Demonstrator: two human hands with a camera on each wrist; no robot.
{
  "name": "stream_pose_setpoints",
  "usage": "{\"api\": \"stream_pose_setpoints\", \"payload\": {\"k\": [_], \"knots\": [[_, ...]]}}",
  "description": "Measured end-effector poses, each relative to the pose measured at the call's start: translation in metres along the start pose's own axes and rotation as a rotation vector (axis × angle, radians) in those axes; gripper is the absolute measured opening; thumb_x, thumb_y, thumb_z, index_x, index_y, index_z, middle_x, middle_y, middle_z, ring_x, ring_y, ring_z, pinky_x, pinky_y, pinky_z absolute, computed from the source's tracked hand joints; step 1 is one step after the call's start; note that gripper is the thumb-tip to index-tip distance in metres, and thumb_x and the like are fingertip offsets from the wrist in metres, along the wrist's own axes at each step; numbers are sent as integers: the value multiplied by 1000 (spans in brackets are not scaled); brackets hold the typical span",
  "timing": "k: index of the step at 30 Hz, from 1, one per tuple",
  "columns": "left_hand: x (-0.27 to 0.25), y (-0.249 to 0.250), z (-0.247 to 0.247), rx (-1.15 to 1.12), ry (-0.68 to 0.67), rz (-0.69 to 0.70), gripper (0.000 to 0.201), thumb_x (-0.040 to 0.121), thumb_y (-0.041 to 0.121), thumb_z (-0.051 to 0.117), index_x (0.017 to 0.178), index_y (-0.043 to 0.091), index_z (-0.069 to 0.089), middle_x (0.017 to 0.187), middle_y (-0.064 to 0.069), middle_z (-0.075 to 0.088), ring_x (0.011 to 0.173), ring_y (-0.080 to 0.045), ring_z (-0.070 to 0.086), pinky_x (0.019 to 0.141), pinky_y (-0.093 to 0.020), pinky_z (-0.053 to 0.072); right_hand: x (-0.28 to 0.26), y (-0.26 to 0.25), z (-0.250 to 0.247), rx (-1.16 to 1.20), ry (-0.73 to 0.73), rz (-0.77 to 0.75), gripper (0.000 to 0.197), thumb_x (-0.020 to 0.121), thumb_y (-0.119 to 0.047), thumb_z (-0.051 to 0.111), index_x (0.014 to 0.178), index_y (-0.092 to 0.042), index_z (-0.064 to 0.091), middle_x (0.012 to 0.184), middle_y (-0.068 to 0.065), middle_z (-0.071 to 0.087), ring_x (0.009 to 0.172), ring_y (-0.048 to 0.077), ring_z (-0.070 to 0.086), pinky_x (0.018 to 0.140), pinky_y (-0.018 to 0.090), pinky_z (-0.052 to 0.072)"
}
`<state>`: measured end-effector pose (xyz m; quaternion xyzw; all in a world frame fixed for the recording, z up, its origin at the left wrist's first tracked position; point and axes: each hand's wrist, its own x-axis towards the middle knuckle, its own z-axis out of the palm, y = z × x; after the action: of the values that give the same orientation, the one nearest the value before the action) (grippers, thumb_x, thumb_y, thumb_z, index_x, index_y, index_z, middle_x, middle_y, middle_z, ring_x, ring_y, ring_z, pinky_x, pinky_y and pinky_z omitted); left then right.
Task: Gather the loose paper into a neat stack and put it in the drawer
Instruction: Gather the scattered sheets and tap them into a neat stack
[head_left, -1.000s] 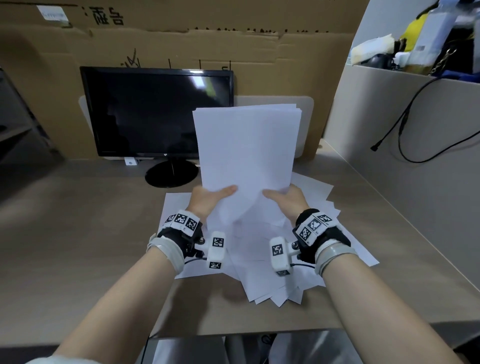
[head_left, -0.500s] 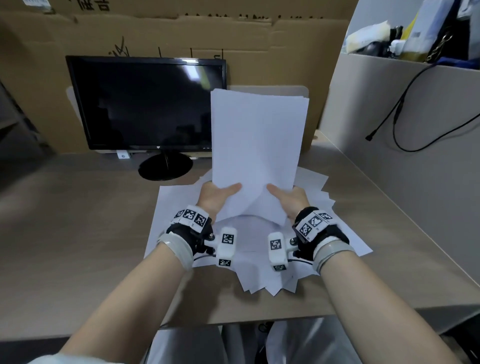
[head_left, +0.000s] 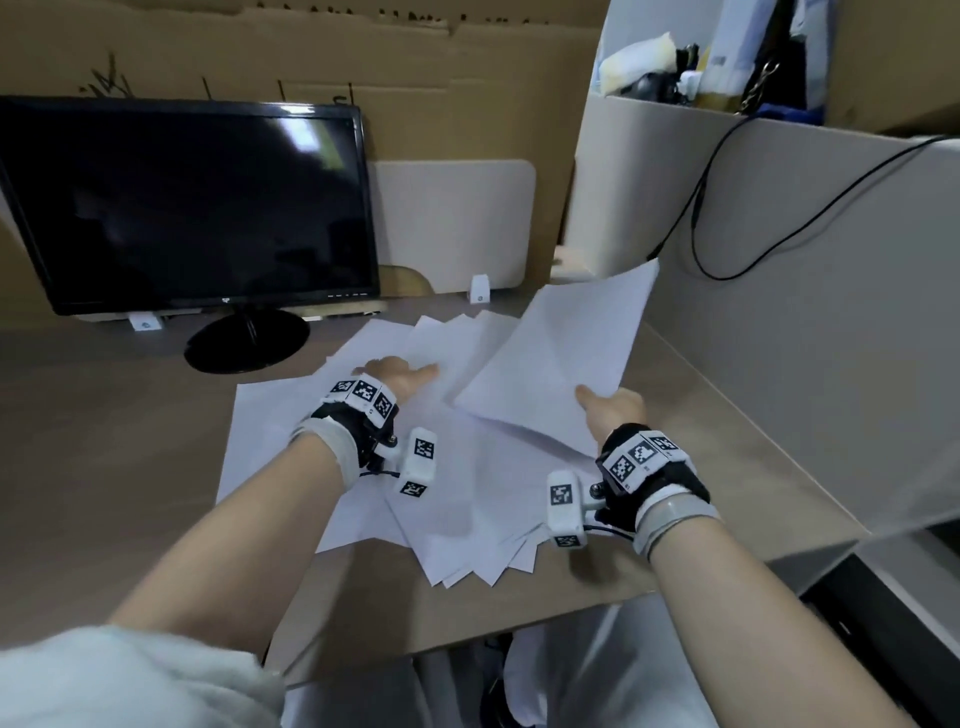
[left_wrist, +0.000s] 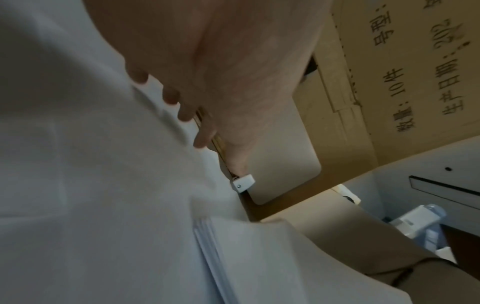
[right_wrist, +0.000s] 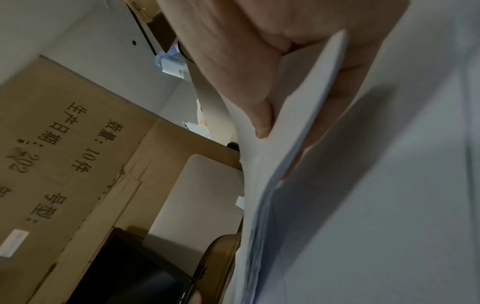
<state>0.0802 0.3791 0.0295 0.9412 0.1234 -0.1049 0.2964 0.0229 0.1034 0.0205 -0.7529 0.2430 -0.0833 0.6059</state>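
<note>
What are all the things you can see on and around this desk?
held paper stack: one bundle, white, lifted above the desk's right side
loose sheets: many, count unclear, white, fanned across the desk
desk: one, beige-brown
monitor: one, black, screen dark, back left
rounded panel: one, cream, behind the sheets
cardboard: brown, along the back
partition: grey-white, on the right
cable: one, black, hanging over the partition
clutter: mixed colours, beyond the partition
left hand: flat on the loose sheets
right hand: pinches the held stack's corner
</note>
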Motion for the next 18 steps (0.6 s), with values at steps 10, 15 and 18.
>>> {"api": "stream_pose_setpoints", "payload": {"k": [10,15,18], "knots": [[49,-70,-28,-63,95,-279,120,38,65,76,145,17,48,141,-11,57,124,-38,58,101,-49,52,-8,-21,42,-205,-233,-2,34,98,-19,58,121,5,56,97,10,53,93,29,54,80,29,39],[54,-75,-35,-244,26,-245,105,34,60,79,129,19,60,124,-6,66,111,-34,64,100,-46,52,-2,-16,69,-203,-255,-4,19,94,-15,60,107,0,63,94,10,62,88,28,59,80,31,44],[42,-63,-38,-325,-9,-237,86,47,52,80,123,16,62,117,-6,68,106,-32,66,100,-43,52,1,-17,71,-200,-265,10,13,93,-16,62,100,-5,62,92,9,63,86,28,59,82,32,48]]}}
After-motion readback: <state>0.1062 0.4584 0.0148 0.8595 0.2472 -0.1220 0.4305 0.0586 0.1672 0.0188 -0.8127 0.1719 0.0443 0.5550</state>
